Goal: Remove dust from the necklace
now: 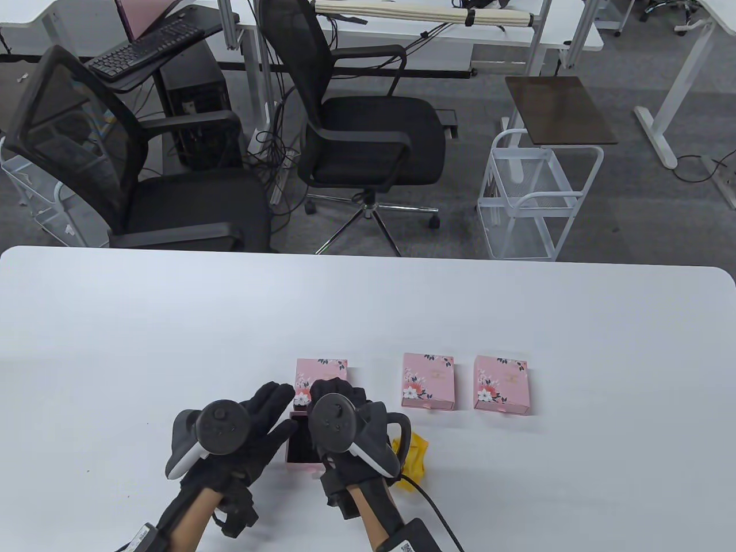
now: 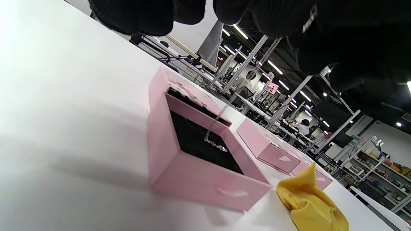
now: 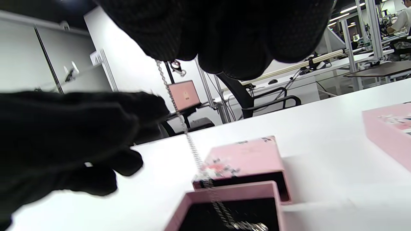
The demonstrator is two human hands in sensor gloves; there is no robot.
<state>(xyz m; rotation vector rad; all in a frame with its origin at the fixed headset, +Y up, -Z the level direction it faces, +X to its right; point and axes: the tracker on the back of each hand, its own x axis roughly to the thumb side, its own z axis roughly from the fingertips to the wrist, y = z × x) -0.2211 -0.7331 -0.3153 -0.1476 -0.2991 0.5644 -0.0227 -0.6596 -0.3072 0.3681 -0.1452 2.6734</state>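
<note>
Pink drawer box (image 2: pixel 205 173) lies open near the counter's (image 1: pixel 172 322) near edge, its tray pulled out of the flowered sleeve (image 3: pixel 247 157) and lined in black. One end of the silver necklace (image 3: pixel 179 118) rests inside while the right hand (image 1: pixel 339 414) pinches the chain, lifting it taut. Beside the tray hovers the left hand (image 1: pixel 247 425), fingers straight. Two closed boxes (image 1: pixel 428 380) sit rightward; a yellow cloth (image 2: pixel 310 202) lies beside the tray.
</note>
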